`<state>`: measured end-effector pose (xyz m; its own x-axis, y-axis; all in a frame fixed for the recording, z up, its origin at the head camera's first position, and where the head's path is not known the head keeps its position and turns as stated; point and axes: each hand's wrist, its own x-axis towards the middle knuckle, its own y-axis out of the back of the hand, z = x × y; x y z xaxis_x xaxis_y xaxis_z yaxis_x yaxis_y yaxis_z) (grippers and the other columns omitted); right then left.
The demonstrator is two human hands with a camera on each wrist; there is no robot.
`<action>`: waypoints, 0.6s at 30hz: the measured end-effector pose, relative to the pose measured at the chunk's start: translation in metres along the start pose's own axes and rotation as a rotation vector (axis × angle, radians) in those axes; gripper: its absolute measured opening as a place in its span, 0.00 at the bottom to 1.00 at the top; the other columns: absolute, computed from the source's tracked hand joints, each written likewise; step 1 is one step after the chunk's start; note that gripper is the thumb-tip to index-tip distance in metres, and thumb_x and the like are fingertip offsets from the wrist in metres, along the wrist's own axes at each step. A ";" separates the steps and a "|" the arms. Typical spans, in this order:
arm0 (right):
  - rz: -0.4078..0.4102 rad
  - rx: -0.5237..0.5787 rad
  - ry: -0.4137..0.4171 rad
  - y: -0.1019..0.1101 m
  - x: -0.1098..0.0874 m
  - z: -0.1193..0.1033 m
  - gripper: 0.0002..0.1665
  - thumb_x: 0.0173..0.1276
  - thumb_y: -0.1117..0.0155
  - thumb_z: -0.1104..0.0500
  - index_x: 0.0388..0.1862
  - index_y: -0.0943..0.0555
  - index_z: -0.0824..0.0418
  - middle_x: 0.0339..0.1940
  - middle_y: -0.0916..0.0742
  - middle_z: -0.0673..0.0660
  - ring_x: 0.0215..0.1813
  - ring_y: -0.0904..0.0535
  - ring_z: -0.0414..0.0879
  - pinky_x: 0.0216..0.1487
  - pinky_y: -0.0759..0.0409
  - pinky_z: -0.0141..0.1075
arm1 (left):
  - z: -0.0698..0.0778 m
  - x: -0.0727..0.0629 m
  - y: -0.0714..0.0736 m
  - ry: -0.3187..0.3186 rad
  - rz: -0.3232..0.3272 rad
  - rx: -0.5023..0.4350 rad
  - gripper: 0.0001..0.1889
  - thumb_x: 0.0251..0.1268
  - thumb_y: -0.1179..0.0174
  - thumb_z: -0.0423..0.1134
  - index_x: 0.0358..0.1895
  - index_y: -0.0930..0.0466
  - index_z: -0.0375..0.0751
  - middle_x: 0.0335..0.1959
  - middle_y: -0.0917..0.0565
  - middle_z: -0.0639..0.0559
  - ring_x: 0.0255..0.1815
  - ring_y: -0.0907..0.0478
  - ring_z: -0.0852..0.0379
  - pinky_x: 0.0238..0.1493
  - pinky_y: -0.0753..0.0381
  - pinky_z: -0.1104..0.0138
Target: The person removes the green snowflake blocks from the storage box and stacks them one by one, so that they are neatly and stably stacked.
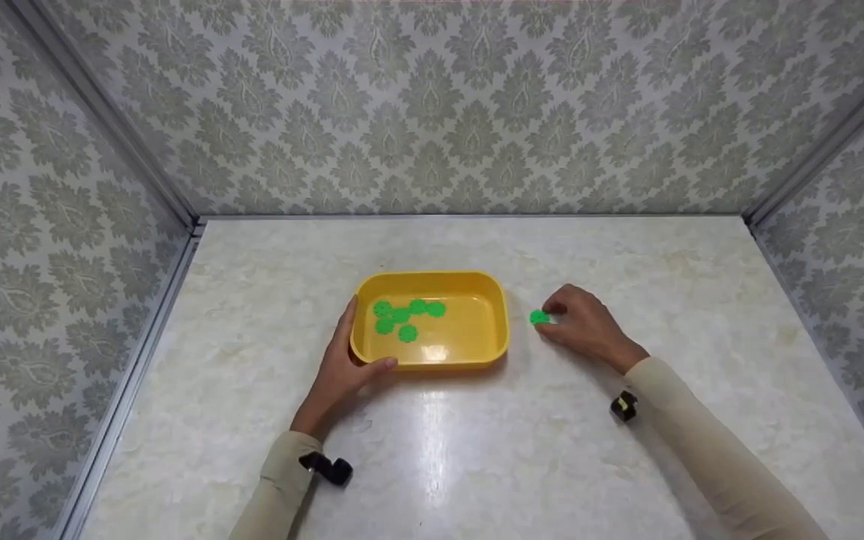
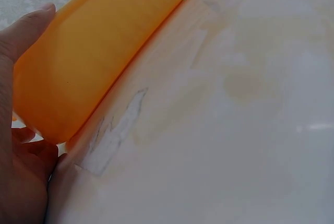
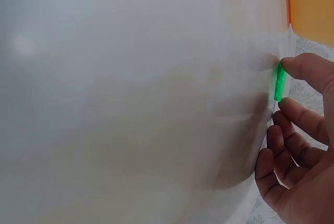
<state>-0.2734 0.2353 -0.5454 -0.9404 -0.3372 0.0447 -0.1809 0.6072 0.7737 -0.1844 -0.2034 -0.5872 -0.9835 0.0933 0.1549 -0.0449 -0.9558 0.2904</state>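
The right grip (image 1: pixel 583 324) pinches a green disc (image 1: pixel 538 318) between thumb and finger, at or just above the bench (image 1: pixel 522 450), near the right end of the yellow tray (image 1: pixel 469 330). The left grip (image 1: pixel 343 366) holds the tray's left end, thumb along its near wall. More discs (image 1: pixel 400 316) lie inside, mostly toward the left.

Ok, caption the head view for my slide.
Left hand holds yellow tray of green discs; right hand pinches another disc.

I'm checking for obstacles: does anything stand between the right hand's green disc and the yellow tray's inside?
Only the right wall of the yellow tray; no other object shows between it and the green disc that the right hand pinches.
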 end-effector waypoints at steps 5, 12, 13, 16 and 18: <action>0.006 0.001 0.011 0.000 0.000 0.001 0.16 0.69 0.19 0.52 0.47 0.10 0.61 0.46 0.13 0.57 0.50 0.18 0.53 0.58 0.18 0.50 | 0.001 0.000 0.000 -0.004 0.002 -0.006 0.66 0.62 0.17 0.44 0.93 0.59 0.47 0.92 0.49 0.44 0.90 0.46 0.44 0.86 0.44 0.47; 0.012 -0.004 0.002 0.004 0.000 -0.001 0.18 0.70 0.19 0.52 0.50 0.10 0.62 0.47 0.13 0.57 0.49 0.18 0.53 0.57 0.18 0.51 | 0.002 0.000 -0.002 0.008 -0.001 0.010 0.64 0.64 0.18 0.43 0.93 0.59 0.48 0.92 0.50 0.44 0.90 0.46 0.43 0.87 0.45 0.45; 0.014 -0.002 0.009 0.006 0.001 -0.003 0.19 0.70 0.19 0.51 0.51 0.10 0.63 0.48 0.13 0.58 0.50 0.18 0.54 0.57 0.18 0.51 | 0.002 0.000 -0.002 0.010 0.000 0.008 0.64 0.64 0.18 0.42 0.93 0.59 0.48 0.92 0.50 0.44 0.90 0.46 0.43 0.87 0.45 0.45; 0.022 0.002 0.046 0.011 0.003 -0.012 0.20 0.71 0.19 0.52 0.53 0.10 0.64 0.50 0.12 0.60 0.51 0.17 0.55 0.55 0.18 0.52 | 0.003 -0.001 -0.002 0.012 0.004 -0.003 0.65 0.63 0.18 0.41 0.93 0.59 0.48 0.92 0.49 0.44 0.89 0.45 0.44 0.87 0.44 0.46; 0.028 0.001 0.077 0.015 0.006 -0.019 0.21 0.71 0.19 0.52 0.53 0.10 0.65 0.51 0.11 0.61 0.51 0.16 0.56 0.54 0.17 0.52 | 0.003 -0.001 -0.001 0.007 0.006 -0.019 0.64 0.63 0.18 0.40 0.93 0.59 0.49 0.92 0.49 0.45 0.89 0.45 0.45 0.86 0.42 0.46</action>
<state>-0.2757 0.2286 -0.5218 -0.9202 -0.3742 0.1152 -0.1547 0.6179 0.7709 -0.1833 -0.2013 -0.5850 -0.9850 0.0855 0.1501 -0.0421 -0.9615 0.2714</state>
